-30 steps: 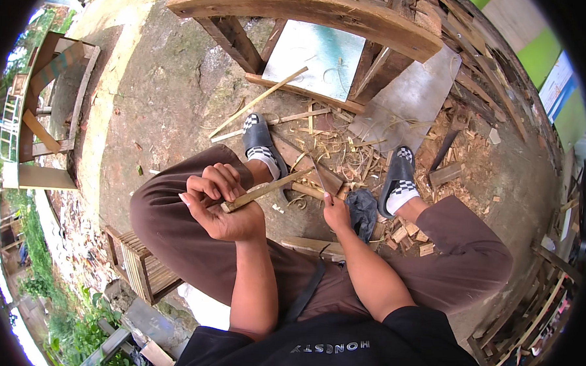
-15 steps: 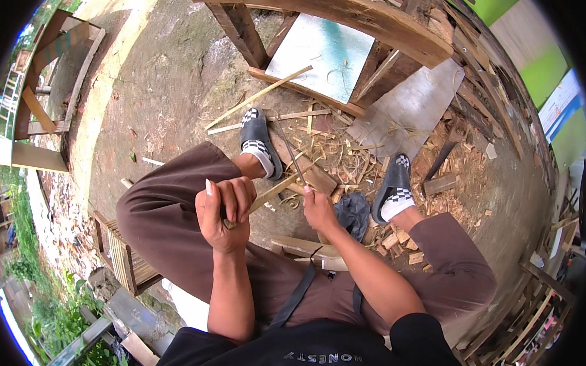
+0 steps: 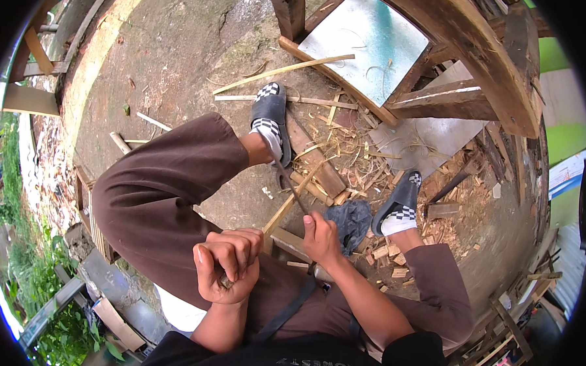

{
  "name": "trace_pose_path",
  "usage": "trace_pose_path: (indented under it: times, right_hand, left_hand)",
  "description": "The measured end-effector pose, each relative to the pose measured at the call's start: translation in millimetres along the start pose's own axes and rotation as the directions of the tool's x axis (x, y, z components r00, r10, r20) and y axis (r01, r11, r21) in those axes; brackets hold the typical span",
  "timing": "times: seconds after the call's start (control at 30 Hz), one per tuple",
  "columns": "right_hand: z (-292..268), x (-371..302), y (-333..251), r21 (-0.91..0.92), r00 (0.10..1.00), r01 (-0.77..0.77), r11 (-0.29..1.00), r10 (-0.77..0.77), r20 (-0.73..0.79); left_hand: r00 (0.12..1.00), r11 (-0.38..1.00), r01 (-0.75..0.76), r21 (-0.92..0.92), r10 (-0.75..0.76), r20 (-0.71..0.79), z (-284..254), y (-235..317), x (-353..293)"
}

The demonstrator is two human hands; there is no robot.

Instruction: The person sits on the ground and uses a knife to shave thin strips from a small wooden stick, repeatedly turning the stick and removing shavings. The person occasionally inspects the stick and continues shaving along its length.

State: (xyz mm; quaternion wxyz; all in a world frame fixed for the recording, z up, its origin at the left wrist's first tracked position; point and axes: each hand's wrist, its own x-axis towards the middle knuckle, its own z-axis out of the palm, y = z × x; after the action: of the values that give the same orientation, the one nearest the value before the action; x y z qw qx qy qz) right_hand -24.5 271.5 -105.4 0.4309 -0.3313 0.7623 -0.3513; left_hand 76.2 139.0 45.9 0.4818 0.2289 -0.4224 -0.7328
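You have two hands: one left hand (image 3: 229,262), one right hand (image 3: 322,239). You hold one wooden strip (image 3: 278,217) and one dark blade (image 3: 297,197). Your feet: two sandals (image 3: 268,108), two checkered socks (image 3: 267,127). Around you: one black plastic bag (image 3: 349,225), one white panel (image 3: 364,47), one grey sheet (image 3: 429,140); shavings (image 3: 362,163), too many to count.

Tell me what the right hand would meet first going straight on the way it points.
Probably the wooden strip gripped by the left hand, crossing just ahead of the right hand, though depth is unclear.
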Motion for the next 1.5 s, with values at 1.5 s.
trace_pose_path:
  times: [1.5]
  right_hand:
    - [12.7,26.4,26.3,0.163,0.997,0.03,0.986,-0.017,-0.077]
  left_hand:
    - [0.996,0.999,-0.027,0.039,0.03,-0.079,22.6,-6.6,24.0]
